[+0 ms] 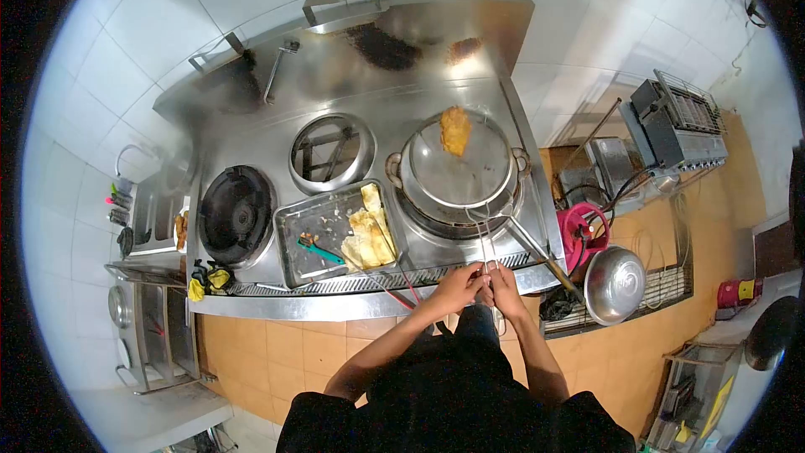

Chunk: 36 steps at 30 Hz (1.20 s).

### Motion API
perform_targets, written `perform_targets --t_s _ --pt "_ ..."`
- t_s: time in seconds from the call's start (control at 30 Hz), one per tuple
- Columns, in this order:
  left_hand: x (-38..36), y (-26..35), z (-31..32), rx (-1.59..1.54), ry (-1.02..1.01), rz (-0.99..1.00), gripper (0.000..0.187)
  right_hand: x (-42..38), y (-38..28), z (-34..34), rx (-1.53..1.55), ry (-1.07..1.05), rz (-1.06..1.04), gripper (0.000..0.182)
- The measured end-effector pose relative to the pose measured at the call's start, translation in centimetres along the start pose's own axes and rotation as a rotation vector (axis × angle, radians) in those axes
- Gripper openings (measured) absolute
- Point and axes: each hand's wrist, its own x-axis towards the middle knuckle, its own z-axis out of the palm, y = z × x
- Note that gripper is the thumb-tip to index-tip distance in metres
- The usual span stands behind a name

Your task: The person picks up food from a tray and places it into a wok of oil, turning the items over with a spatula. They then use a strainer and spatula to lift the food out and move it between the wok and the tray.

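A round wire-mesh strainer [436, 169] lies over a metal pot [407, 169] on the right burner. One golden-brown fried piece [455, 131] rests on the mesh near its far rim. Both hands meet at the near end of the strainer's thin wire handle, in front of the stove edge. My left hand [458, 289] is closed at the handle, and my right hand [505, 288] closes on it from the other side. Left of them a metal tray [289, 226] carries pale yellow slabs [369, 235] and a teal-handled brush [321, 252]. Red-handled tongs [398, 295] lean across the tray's near edge.
A wooden-handled tool [545, 260] slants from the pot past the stove's right edge. An empty ring burner [333, 153] and a black burner [237, 215] stand left. On the right are a pink bucket [583, 235], an upturned metal bowl [615, 285] and a grill appliance [679, 126].
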Motion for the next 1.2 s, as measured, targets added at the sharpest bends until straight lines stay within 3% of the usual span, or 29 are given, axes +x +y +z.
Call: perform_targets --t_s 0.23,0.3,0.4,0.47,0.53,0.67,0.73,0.8,0.87,1.07,1.17,1.2 --pt "-0.1 -1.8 -0.2 0.243 -0.034 -0.031 0.031 0.1 2.4 -0.2 0.035 -0.012 0.027 0.034" --pt "-0.9 -1.5 0.2 0.061 -0.008 0.004 0.031 -0.2 2.5 -0.2 0.017 -0.003 0.044 0.035" --pt "-0.2 -1.8 -0.2 0.138 0.047 0.069 0.03 0.4 2.0 0.1 0.056 -0.024 0.018 0.032" --pt "-0.9 2.8 -2.3 0.049 -0.028 -0.056 0.028 0.4 -0.1 1.3 0.077 -0.013 0.007 0.028" --pt "-0.6 1.6 -2.4 0.18 0.005 0.08 0.028 -0.3 -1.2 2.1 0.021 0.023 -0.019 0.033" --pt "-1.8 1.5 -2.1 0.155 0.053 0.184 0.027 -0.8 0.4 2.0 0.029 -0.022 -0.074 0.036" --pt "-1.4 -0.1 -1.8 0.151 0.018 0.071 0.027 0.0 2.0 1.8 0.065 0.013 -0.007 0.034" --pt "-0.9 -2.3 -1.4 0.103 0.027 0.079 0.027 1.1 3.4 1.3 0.037 0.007 -0.006 0.033" --pt "-0.4 -2.9 -1.8 0.04 0.015 -0.015 0.026 2.3 4.1 1.0 -0.057 0.004 -0.1 0.033" --pt "-1.4 -1.6 -2.6 0.19 0.048 0.02 0.024 1.5 3.2 2.1 0.05 -0.032 -0.023 0.033" --pt "-2.1 -2.8 -0.8 0.142 0.082 0.136 0.024 -0.5 2.8 1.8 0.037 -0.038 -0.006 0.033" --pt "-2.4 -1.7 -0.8 0.026 -0.053 -0.036 0.024 -1.2 2.7 1.7 0.048 -0.021 0.034 0.033"
